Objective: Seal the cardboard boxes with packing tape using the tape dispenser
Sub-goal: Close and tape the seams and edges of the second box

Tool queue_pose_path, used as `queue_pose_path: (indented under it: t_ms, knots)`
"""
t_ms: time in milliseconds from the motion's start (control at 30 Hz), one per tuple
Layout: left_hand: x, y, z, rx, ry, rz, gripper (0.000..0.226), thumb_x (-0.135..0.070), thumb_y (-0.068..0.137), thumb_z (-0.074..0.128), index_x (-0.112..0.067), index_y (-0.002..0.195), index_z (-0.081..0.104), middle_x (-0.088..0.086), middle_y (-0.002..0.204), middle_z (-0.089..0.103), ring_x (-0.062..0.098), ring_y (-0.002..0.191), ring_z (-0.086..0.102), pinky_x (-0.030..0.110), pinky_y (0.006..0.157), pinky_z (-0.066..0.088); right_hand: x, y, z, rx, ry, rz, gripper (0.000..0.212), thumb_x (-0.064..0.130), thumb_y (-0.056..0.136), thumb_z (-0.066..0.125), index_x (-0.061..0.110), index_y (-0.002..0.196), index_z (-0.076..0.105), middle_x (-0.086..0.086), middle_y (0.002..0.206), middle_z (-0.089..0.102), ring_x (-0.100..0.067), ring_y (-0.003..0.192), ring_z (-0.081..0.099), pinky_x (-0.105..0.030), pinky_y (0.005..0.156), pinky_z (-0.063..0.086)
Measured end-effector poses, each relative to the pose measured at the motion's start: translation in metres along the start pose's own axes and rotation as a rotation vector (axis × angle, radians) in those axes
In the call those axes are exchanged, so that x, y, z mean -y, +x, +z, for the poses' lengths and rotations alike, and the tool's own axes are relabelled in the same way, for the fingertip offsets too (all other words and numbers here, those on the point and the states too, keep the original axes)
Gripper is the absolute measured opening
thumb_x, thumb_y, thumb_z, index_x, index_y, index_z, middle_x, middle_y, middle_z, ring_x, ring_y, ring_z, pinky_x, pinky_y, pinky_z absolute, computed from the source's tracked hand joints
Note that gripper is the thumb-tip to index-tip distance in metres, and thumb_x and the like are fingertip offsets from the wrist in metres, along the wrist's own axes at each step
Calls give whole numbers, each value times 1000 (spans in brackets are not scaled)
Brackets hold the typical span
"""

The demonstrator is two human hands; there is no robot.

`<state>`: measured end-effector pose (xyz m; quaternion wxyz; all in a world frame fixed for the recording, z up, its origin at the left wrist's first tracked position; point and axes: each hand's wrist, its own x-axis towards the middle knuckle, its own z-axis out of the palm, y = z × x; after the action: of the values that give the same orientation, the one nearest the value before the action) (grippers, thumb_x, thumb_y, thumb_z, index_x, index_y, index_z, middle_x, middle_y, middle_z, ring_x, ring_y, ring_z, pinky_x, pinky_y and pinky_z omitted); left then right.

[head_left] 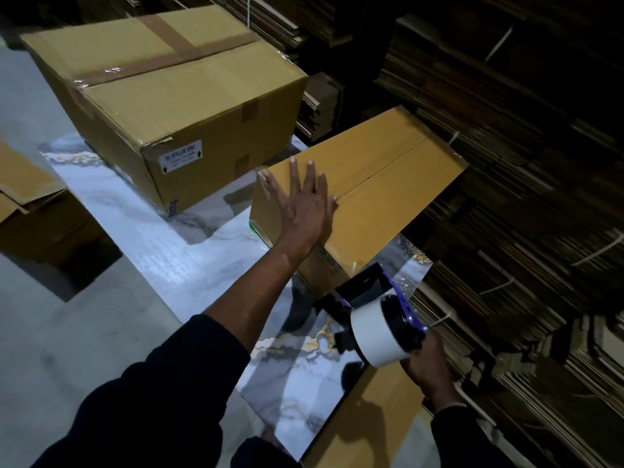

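Observation:
A long, narrow cardboard box (388, 184) lies on the marbled floor sheet with its top flaps closed and an untaped centre seam. My left hand (305, 201) presses flat on the near end of its top, fingers spread. My right hand (427, 363) grips the handle of a tape dispenser (378, 319), black and purple with a white tape roll. The dispenser's front sits just off the box's near lower corner, where a shiny strip of clear tape shows. A larger cardboard box (175, 96), sealed with brown tape and bearing a white label, stands at the upper left.
Stacks of flattened, strapped cardboard (526, 163) fill the right side and the back. Another open box (30, 197) sits at the left edge. A cardboard piece (371, 420) lies at the lower right, on the marbled sheet (189, 251) over the grey floor.

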<state>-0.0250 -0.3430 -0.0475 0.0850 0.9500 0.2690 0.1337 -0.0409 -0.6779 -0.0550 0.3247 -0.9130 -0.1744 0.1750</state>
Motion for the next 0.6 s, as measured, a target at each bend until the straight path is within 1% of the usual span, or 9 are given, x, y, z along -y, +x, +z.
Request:
queue_pose_path:
  t_ms: [33,100,133,267,333,400,500,567,600]
  knots:
    - [-8,-3,0,7,3,80,73,-52,104,4,-12,155,38,14,172,15,40,159,-1,77,113,-19,1,0,1,13,81,54,8,8,72,63,14,68,60,-4,63,61,-15,69,55,-32,63,45]
    - [-28,-12,3,63,2,226,75,-52,103,-1,-15,160,31,12,173,15,36,160,3,75,116,-15,7,0,3,23,233,126,28,-10,84,67,12,71,57,-4,66,60,-15,72,52,-31,65,42]
    - [-35,-16,6,90,-7,268,72,-51,105,1,-16,160,32,11,172,19,35,160,6,73,118,-12,10,0,4,15,310,160,36,-16,90,61,15,73,54,-3,70,58,-16,73,51,-29,65,41]
    - [-42,-22,11,97,-18,279,68,-48,106,3,-22,158,38,8,169,28,34,159,14,70,121,-3,14,4,8,-5,454,223,37,-13,100,49,20,84,56,-4,79,62,-13,71,58,-31,66,48]
    - [-39,-20,12,95,-12,287,64,-48,107,7,-24,159,36,7,170,25,33,159,13,69,122,-1,8,8,6,11,392,214,38,-15,97,52,20,84,60,-2,78,66,-11,71,63,-34,69,54]
    - [-36,-18,12,111,-3,302,59,-48,109,12,-26,160,33,7,171,22,32,160,11,68,122,0,-4,13,1,35,271,142,39,-18,89,59,19,77,64,2,72,67,-18,75,61,-42,72,55]
    - [-36,-18,13,120,7,310,57,-48,110,15,-27,161,31,6,172,19,31,160,9,68,122,0,-14,17,-12,62,137,54,43,-12,79,66,30,72,68,6,68,69,-14,71,59,-35,66,49]
    - [-35,-18,14,123,11,308,57,-49,110,14,-28,161,30,5,173,18,30,161,8,68,122,0,-22,18,-19,48,93,26,40,-10,77,67,29,65,63,8,64,66,-9,64,55,-32,62,45]
    - [-35,-18,13,126,13,308,58,-49,110,13,-28,161,29,5,173,17,30,161,7,68,122,0,-26,17,-22,39,84,15,33,-5,76,68,25,64,60,4,61,63,-11,63,53,-32,61,43]
